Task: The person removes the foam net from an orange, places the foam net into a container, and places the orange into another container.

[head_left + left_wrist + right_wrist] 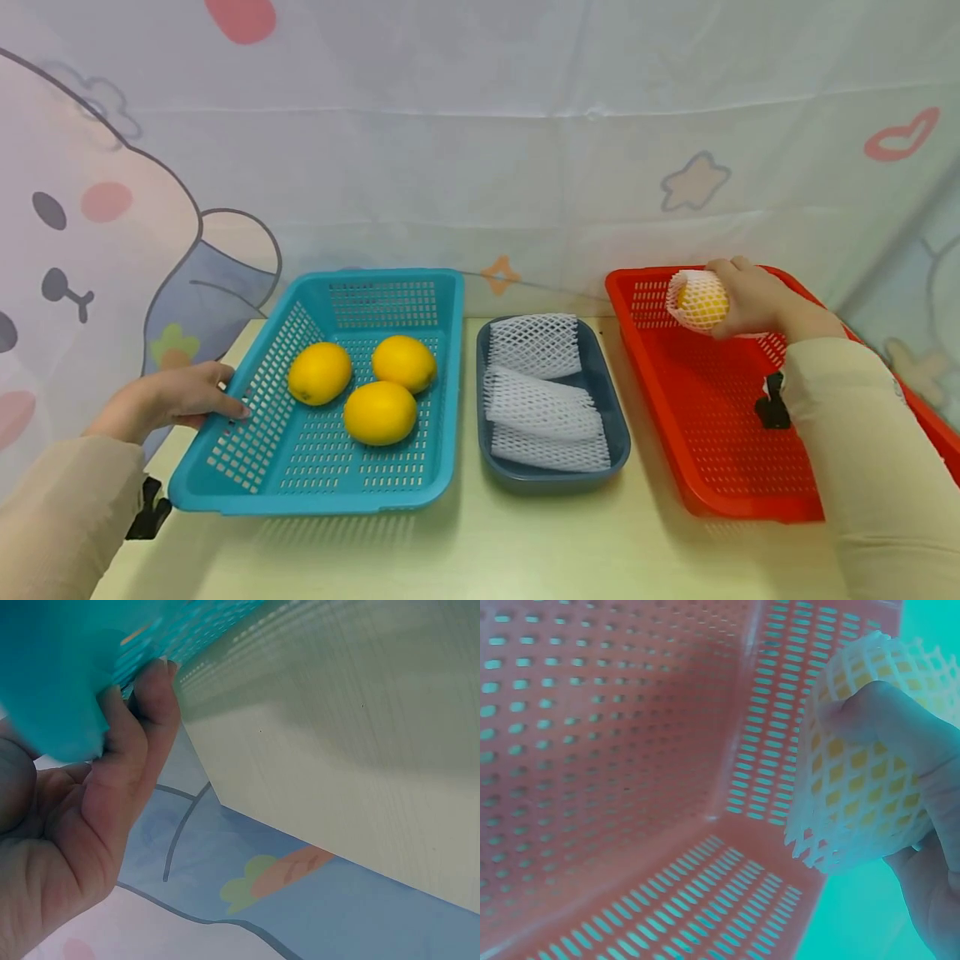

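Note:
My left hand (180,396) grips the left rim of a teal plastic basket (447,417), thumb over the inner side and fingers against the outside. In the left wrist view, the curled fingers (124,742) press the basket's perforated wall. Three bare yellow lemons (380,413) lie together in that basket. Over the far end of a red basket (705,392), my right hand (757,296) holds a lemon wrapped in a white foam net (701,300). The right wrist view shows the thumb across the net (855,780), with yellow peel visible through its mesh.
Between the two baskets stands a dark blue-grey tray (617,421) with several white foam nets (536,346) in it. All three containers are on a pale table (540,542). A printed cloth (480,167) hangs behind them.

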The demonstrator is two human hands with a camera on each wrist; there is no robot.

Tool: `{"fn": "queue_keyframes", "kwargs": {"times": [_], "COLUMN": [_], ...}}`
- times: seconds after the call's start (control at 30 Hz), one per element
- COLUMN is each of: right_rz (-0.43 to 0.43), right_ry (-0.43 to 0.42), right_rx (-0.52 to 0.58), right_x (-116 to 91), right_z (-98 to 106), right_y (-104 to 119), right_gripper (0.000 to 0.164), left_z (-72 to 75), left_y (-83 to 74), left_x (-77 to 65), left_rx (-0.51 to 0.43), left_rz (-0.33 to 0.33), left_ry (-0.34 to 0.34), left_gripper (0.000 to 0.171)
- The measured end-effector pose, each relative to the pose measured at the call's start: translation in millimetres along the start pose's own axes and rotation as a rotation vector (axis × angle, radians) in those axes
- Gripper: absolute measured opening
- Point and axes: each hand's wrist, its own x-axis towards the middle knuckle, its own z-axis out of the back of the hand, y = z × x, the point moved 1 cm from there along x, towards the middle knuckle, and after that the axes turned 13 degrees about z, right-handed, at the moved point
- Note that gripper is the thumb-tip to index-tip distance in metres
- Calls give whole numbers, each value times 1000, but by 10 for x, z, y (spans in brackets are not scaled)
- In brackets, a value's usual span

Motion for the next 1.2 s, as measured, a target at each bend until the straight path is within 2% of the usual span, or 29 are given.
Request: {"fn": "queue_keyframes", "kwargs": {"times": [0.37, 0.8, 1.2], "right_rz": [66, 159, 205], "right_ry": [-51, -59, -51], "right_rx": [-20, -59, -58], "right_x": [85, 159, 186], "right_z": [215, 421, 551], "right_y": [165, 403, 652], "right_gripper": [88, 85, 84], "left_z": [-2, -1, 8], "left_y": [2, 2, 16], "left_x": [-10, -31, -32], "left_rx": [9, 11, 9], "left_rz": [4, 4, 9], "left_ry": [0, -14, 2], "left_gripper": [50, 49, 49]}}
